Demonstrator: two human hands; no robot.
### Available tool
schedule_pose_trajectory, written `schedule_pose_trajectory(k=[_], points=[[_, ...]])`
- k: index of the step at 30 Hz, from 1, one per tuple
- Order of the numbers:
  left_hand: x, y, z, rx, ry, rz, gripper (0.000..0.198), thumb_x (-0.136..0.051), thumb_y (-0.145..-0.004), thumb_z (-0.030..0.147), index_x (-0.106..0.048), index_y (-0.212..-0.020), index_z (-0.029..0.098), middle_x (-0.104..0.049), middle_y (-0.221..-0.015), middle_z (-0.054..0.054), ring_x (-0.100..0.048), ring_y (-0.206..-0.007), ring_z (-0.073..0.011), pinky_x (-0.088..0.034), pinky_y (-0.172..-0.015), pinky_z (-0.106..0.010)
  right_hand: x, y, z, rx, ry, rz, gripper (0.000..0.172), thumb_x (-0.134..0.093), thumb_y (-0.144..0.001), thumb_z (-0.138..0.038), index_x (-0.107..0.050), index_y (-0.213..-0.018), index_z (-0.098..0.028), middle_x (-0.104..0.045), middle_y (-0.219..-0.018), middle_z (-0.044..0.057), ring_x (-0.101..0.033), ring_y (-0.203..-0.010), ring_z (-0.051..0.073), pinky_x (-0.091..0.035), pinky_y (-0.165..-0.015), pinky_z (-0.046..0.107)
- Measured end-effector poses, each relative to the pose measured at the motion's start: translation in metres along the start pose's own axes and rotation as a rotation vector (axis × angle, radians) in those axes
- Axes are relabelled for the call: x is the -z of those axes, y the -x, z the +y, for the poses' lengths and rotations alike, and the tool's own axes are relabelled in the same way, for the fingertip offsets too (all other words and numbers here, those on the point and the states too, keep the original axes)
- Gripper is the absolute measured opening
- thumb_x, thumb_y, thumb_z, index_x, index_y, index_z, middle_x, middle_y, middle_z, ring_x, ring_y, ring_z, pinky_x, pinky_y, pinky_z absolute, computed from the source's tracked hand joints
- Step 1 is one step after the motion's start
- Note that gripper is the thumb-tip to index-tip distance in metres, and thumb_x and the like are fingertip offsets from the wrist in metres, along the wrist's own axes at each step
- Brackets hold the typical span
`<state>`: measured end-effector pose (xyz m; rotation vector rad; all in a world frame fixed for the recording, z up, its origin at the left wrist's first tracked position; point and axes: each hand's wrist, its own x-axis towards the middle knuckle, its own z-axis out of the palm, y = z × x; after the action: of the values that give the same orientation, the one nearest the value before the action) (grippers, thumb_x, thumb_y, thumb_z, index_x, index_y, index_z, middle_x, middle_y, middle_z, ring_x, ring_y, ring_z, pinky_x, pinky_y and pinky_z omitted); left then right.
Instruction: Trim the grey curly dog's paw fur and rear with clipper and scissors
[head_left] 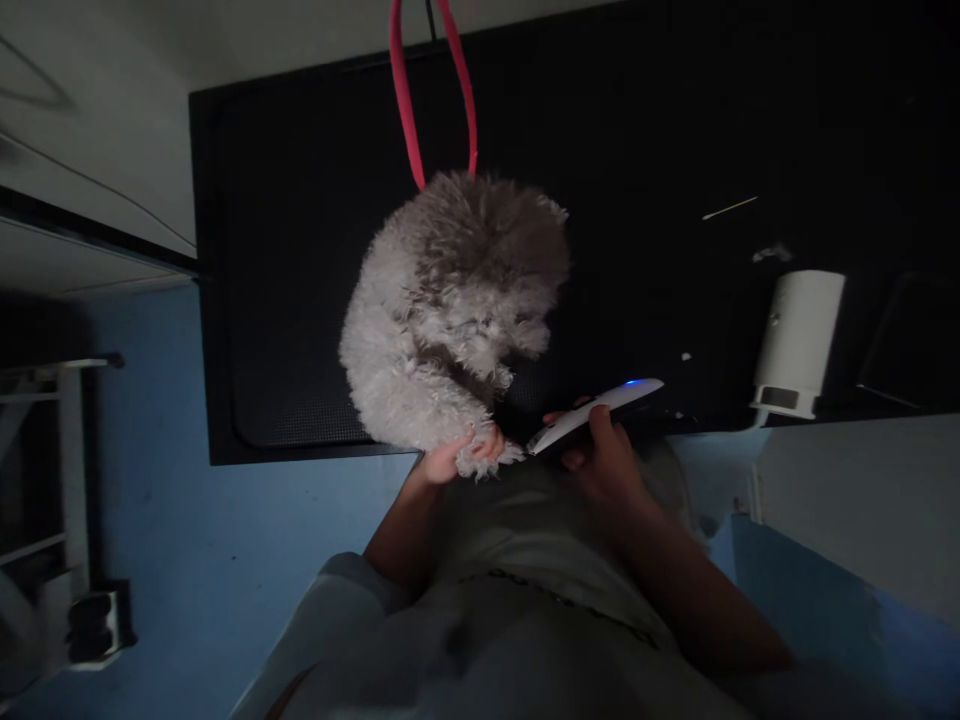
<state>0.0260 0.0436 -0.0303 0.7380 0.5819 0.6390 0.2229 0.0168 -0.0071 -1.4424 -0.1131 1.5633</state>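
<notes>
A curly-coated, grey-white dog (409, 320) is on the black table, its darker head toward the right and its face mostly hidden by fur. My left hand (461, 455) is closed round one of its paws at the table's near edge. In my right hand (606, 455) is a slim white clipper (592, 413) with a lit blue light. The clipper's narrow end points left, close beside the held paw; whether it touches the fur is hard to tell.
A pink strap (405, 95) runs up from the dog. On the right of the black table (277, 425) are a white cylindrical device (802, 335), a cotton swab (730, 208) and small fur tufts (772, 252). A metal-framed stand (73, 470) is at the left.
</notes>
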Motion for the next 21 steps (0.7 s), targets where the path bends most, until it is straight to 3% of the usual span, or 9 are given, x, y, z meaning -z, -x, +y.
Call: schedule_pose_trajectory(k=[4, 7, 11, 13, 15, 18, 21], points=[[-0.001, 0.0, 0.0, 0.009, -0.008, 0.012, 0.055, -0.044, -0.082, 0.067, -0.043, -0.055, 0.02, -0.043, -0.057, -0.003, -0.037, -0.055, -0.0159, -0.026, -0.063, -0.035, -0.001, 0.002, 0.004, 0.042, 0.039, -0.033, 0.046, -0.069, -0.072, -0.063, -0.05, -0.092, -0.026, -0.075, -0.077, 0.0, -0.046, -0.042, 0.008, -0.03, -0.035, 0.02], [-0.004, 0.0, 0.002, -0.012, -0.01, 0.039, 0.054, -0.044, -0.083, 0.066, -0.045, -0.055, 0.02, -0.044, -0.058, -0.003, -0.036, -0.056, -0.0158, -0.025, -0.062, -0.034, 0.003, 0.003, 0.005, 0.095, 0.038, -0.139, 0.04, -0.071, -0.073, -0.054, -0.05, -0.095, -0.028, -0.075, -0.09, 0.002, -0.057, -0.057, 0.013, -0.04, -0.043, 0.023], [-0.007, -0.001, 0.005, -0.008, 0.08, 0.086, 0.055, -0.049, -0.08, 0.068, -0.046, -0.055, 0.02, -0.042, -0.058, -0.002, -0.037, -0.058, -0.016, -0.027, -0.062, -0.033, 0.015, 0.009, 0.0, 0.241, 0.06, -0.261, 0.041, -0.076, -0.072, -0.04, -0.049, -0.101, -0.031, -0.071, -0.112, 0.001, -0.066, -0.086, 0.019, -0.053, -0.068, 0.031], [-0.009, -0.001, 0.006, 0.004, 0.134, 0.099, 0.055, -0.052, -0.078, 0.069, -0.045, -0.054, 0.02, -0.041, -0.057, -0.002, -0.037, -0.057, -0.0156, -0.028, -0.062, -0.033, 0.023, 0.015, -0.006, 0.358, 0.161, -0.285, 0.038, -0.075, -0.075, -0.033, -0.048, -0.103, -0.032, -0.069, -0.113, 0.0, -0.065, -0.102, 0.021, -0.052, -0.085, 0.036], [-0.01, -0.001, 0.007, 0.007, 0.161, 0.117, 0.056, -0.055, -0.076, 0.069, -0.045, -0.053, 0.019, -0.042, -0.057, -0.002, -0.037, -0.056, -0.0151, -0.029, -0.062, -0.032, 0.033, 0.021, -0.015, 0.452, 0.324, -0.389, 0.036, -0.073, -0.076, -0.026, -0.05, -0.102, -0.031, -0.067, -0.117, 0.002, -0.062, -0.114, 0.024, -0.049, -0.093, 0.039], [-0.011, 0.0, 0.008, 0.024, 0.192, 0.119, 0.056, -0.058, -0.074, 0.068, -0.044, -0.052, 0.019, -0.041, -0.056, -0.001, -0.037, -0.054, -0.0141, -0.029, -0.059, -0.031, 0.043, 0.027, -0.025, 0.621, 0.574, -0.597, 0.034, -0.069, -0.076, -0.017, -0.052, -0.103, -0.029, -0.066, -0.122, 0.007, -0.063, -0.111, 0.025, -0.049, -0.091, 0.041], [-0.013, -0.001, 0.01, 0.039, 0.206, 0.117, 0.057, -0.058, -0.074, 0.07, -0.043, -0.051, 0.019, -0.04, -0.055, -0.001, -0.036, -0.052, -0.0131, -0.029, -0.057, -0.031, 0.046, 0.028, -0.027, 0.811, 0.722, -0.697, 0.04, -0.067, -0.074, -0.012, -0.052, -0.106, -0.03, -0.068, -0.12, 0.007, -0.065, -0.098, 0.023, -0.049, -0.085, 0.04]])
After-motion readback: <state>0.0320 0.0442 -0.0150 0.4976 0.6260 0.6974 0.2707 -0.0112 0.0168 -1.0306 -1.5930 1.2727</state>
